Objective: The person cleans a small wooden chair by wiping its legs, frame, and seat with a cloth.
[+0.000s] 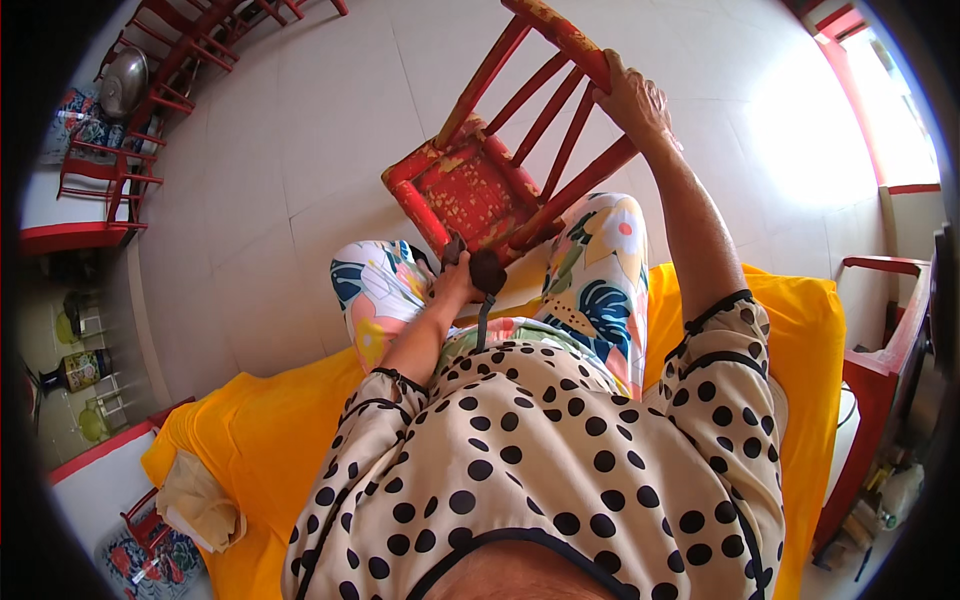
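Observation:
A red wooden chair (480,184), its paint worn off in patches, stands tilted before my knees. Its slatted backrest (551,124) leans away from me. My right hand (636,105) is wrapped around the right end of its top rail (562,34). Low between my thighs, my left hand (454,279) is closed around a dark brown object (489,271), whose kind I cannot make out. Part of that object touches the near edge of the chair's seat. A thin grey strap (485,322) runs from it toward my waist.
I sit on a seat covered with yellow cloth (247,420). A beige bag (196,499) lies on its left. Red chairs (120,176) and a metal lid (124,81) stand at upper left. A red wooden armrest (892,337) is at right. Pale floor tiles (330,135) lie ahead.

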The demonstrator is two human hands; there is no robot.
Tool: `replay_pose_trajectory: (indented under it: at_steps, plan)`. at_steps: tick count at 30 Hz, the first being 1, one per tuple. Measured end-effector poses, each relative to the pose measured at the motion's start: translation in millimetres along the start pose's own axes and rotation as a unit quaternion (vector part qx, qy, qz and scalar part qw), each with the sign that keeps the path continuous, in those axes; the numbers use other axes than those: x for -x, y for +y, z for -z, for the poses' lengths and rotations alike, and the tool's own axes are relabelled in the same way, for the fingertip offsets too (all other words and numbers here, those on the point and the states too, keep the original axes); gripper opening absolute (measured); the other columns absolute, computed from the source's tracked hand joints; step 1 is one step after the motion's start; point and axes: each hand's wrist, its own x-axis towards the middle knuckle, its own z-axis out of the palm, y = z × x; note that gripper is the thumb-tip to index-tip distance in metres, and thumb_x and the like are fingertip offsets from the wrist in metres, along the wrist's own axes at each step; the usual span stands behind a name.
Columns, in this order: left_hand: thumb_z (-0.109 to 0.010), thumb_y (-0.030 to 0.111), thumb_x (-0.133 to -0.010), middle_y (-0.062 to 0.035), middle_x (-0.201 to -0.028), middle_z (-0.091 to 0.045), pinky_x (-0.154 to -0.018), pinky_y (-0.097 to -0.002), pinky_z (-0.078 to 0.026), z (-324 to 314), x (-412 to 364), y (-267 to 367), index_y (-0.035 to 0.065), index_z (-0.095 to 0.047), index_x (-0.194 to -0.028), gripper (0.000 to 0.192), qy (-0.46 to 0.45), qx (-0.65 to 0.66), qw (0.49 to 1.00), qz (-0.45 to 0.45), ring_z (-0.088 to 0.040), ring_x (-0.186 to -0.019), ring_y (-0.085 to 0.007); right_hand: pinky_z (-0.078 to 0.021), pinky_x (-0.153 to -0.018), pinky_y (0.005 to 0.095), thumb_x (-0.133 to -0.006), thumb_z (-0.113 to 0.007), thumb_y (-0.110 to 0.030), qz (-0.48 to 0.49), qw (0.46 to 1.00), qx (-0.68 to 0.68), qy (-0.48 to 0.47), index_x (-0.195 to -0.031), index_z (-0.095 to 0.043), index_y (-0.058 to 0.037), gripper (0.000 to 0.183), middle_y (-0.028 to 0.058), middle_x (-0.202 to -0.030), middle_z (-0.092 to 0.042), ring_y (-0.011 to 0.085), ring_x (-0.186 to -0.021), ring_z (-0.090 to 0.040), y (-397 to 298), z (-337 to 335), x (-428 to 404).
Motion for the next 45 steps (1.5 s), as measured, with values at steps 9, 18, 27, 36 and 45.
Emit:
replay_pose_trajectory:
  at_steps: [9,18,27,36,45]
  plan:
    - [-0.090,0.035,-0.056,-0.0227,-0.112,-0.067,-0.088,-0.0519,-0.055,0,-10,3,0.0153,-0.037,-0.130,0.093,-0.022,0.022,1.000,0.002,-0.066,-0.105,-0.0426,-0.0554,-0.082,0.0516,-0.088,-0.068,-0.033,0.004,1.000,0.001,0.002,-0.144,-0.041,-0.0165,0.065,0.0224,-0.102,-0.070,0.0420,-0.093,-0.070,3,-2,-3]
    - [-0.089,0.033,-0.056,-0.0253,-0.114,-0.066,-0.090,-0.0486,-0.055,3,-13,1,0.0141,-0.038,-0.128,0.090,-0.008,0.049,0.999,0.007,-0.066,-0.106,-0.0432,-0.0549,-0.081,0.0517,-0.088,-0.069,-0.035,0.007,1.000,0.027,0.004,-0.145,-0.040,-0.0187,0.066,0.0190,-0.105,-0.071,0.0402,-0.095,-0.070,3,-16,-5]
    - [-0.089,0.034,-0.056,-0.0250,-0.116,-0.066,-0.091,-0.0482,-0.055,5,-11,-5,0.0125,-0.038,-0.128,0.090,-0.035,0.041,0.999,0.009,-0.066,-0.109,-0.0418,-0.0535,-0.086,0.0533,-0.085,-0.071,-0.035,-0.007,1.000,0.012,-0.022,-0.143,-0.041,-0.0194,0.067,0.0205,-0.104,-0.071,0.0420,-0.098,-0.069,2,-16,-6]
    - [-0.088,0.032,-0.053,-0.0237,-0.111,-0.069,-0.092,-0.0466,-0.053,10,-15,-10,0.0125,-0.046,-0.129,0.089,-0.038,0.107,0.993,-0.012,-0.066,-0.108,-0.0404,-0.0582,-0.078,0.0429,-0.081,-0.075,-0.029,0.035,0.993,-0.109,-0.042,-0.141,-0.050,-0.0120,0.067,0.0140,-0.103,-0.073,0.0295,-0.083,-0.072,23,-16,-20]
    - [-0.088,0.028,-0.058,-0.0182,-0.107,-0.070,-0.077,-0.0364,-0.058,6,-41,-49,0.0000,-0.055,-0.126,0.080,0.185,0.546,0.807,0.129,-0.070,-0.095,-0.0299,-0.0555,-0.087,0.0485,-0.080,-0.071,-0.035,-0.026,0.997,-0.067,-0.043,-0.137,-0.053,-0.0166,0.063,0.0176,-0.109,-0.072,0.0354,-0.100,-0.071,24,-16,-18]
